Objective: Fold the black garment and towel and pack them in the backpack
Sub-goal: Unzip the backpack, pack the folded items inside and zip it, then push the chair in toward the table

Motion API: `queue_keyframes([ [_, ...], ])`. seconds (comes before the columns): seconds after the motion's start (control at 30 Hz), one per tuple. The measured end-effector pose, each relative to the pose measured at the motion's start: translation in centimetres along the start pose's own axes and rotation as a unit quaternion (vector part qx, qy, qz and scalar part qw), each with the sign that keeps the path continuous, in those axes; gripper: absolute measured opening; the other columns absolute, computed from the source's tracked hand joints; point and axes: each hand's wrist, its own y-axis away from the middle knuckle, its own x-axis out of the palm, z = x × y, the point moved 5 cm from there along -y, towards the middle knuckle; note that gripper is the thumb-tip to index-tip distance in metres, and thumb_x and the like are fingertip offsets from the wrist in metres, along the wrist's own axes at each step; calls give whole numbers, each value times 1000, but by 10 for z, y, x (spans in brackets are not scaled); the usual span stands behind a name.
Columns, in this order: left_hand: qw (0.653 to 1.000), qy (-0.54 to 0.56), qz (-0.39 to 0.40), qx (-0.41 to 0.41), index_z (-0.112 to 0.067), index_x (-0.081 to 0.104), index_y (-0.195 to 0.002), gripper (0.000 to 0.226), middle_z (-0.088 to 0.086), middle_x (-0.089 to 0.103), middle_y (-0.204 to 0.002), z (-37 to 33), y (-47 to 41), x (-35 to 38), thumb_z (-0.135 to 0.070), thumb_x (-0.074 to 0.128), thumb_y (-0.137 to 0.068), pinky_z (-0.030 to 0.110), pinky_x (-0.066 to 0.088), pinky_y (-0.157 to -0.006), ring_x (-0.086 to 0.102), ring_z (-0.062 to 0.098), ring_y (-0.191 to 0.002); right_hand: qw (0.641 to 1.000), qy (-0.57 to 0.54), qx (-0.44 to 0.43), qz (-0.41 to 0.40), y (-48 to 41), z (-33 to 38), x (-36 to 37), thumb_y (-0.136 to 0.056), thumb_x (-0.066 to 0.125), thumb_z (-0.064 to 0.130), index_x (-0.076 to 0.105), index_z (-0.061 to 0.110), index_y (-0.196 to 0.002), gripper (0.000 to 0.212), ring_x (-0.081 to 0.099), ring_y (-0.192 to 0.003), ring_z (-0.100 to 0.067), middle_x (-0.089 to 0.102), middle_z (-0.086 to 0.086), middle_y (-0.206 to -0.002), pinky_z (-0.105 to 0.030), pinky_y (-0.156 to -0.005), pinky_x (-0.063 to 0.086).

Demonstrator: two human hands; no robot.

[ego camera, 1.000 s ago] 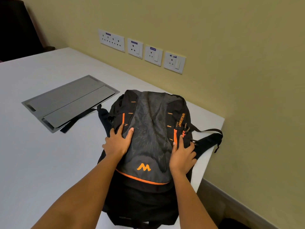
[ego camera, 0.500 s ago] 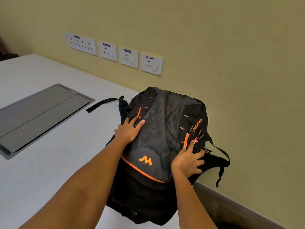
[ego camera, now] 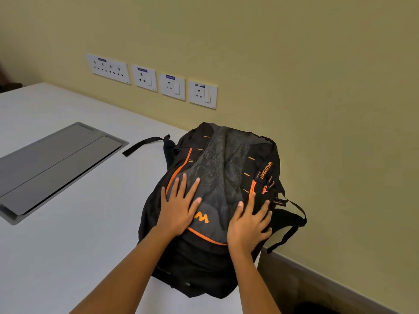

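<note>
On the counter (ego camera: pixel 68 245) at 5 o'clock | left hand (ego camera: pixel 179 207), right hand (ego camera: pixel 249 220) flat on backpack (ego camera: pixel 222 159), grip empty | packing seemingly done | next: check zips.

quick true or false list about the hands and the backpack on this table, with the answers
1. Both the left hand and the right hand lie flat, fingers spread, on the black and grey backpack with orange trim. True.
2. A towel sticks out of the backpack. False: no towel is in view.
3. The left hand grips the loose black strap. False: the strap lies on the white table, apart from that hand.
4. The backpack lies near the table's right edge. True.
5. The grey metal panel set in the table is right of the backpack. False: it is to its left.
</note>
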Motion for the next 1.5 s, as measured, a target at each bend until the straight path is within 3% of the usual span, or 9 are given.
queue_keyframes([
  [0.53, 999, -31, -5, -12, -48, -24, -138, 74, -3, -18, -158, -3, -18, 23, -71, -29, -68, 59, -5, -112, -11, 24, -147, 982, 105, -98, 120, -27, 12, 24, -98, 13, 53, -14, 47, -141, 52, -6, -145, -37, -5, 5, -160, -67, -110, 1],
  [0.77, 999, -27, 40, -10, -39, -26, -139, 82, -4, -32, -150, -5, 11, 26, -75, -29, -65, 52, -7, -114, -26, 21, -140, 972, 118, -144, 143, -10, 3, 11, -100, 16, 47, -10, 39, -148, 55, -10, -146, -31, -10, 3, -159, -60, -113, 0],
  [0.83, 999, -22, 40, -1, -32, -11, -146, 85, 1, -18, -154, -5, 37, 30, -71, -28, -73, 48, 1, -115, -15, 24, -142, 971, 111, -169, 127, 9, -5, 8, -101, 17, 44, -1, 32, -150, 54, -4, -147, -31, -5, 1, -160, -56, -115, 4],
  [0.97, 996, -31, 83, -9, -20, 37, -139, 60, 11, 51, -139, -8, 91, 42, -47, 1, -100, 43, 31, -106, 41, 30, -130, 969, 109, -177, 137, 59, -18, -10, -92, -11, 45, 30, 19, -146, 73, 22, -144, -30, 19, -4, -156, -50, -113, 19],
  [1.07, 992, -38, 118, 3, -15, 34, -144, 94, 7, 34, -150, -22, 137, 28, -58, -25, -86, 38, 16, -111, 34, 27, -137, 959, 122, -196, 163, 95, -30, -22, -81, -34, 51, 35, 17, -145, 100, 28, -142, -29, 27, -6, -154, -47, -112, 23],
  [1.17, 983, -3, 181, -16, -21, 2, -152, 104, -2, -6, -159, -25, 176, 30, -74, -29, -68, 35, 4, -118, -2, 16, -148, 947, 133, -211, 204, 130, -40, -38, -81, -33, 55, 41, 12, -142, 105, 39, -136, -31, 35, -9, -151, -43, -105, 39],
  [1.27, 976, 31, 209, -47, -20, 4, -152, 59, -2, -4, -160, -33, 222, 17, -47, 13, -101, 33, 10, -119, 0, 15, -148, 911, 142, -231, 311, 170, -52, -57, -92, -10, 56, 10, 15, -151, 75, 7, -147, -24, 5, -6, -160, -37, -118, 15],
  [1.33, 977, 7, 213, -29, -20, 7, -152, 57, -1, 0, -160, -40, 252, 6, -44, 13, -102, 34, 5, -120, 1, 16, -148, 917, 128, -221, 305, 187, -54, -84, -103, 17, 39, 13, 16, -152, 54, 9, -146, -23, 9, -5, -160, -37, -118, 14],
  [1.5, 988, -16, 154, 22, -19, 15, -152, 55, 2, 7, -160, -67, 313, -40, -43, 14, -102, 37, 5, -120, 3, 18, -148, 942, 134, -230, 206, 233, -75, -162, -102, 24, 36, 22, 15, -149, 51, 21, -142, -26, 22, -8, -155, -38, -115, 20],
])
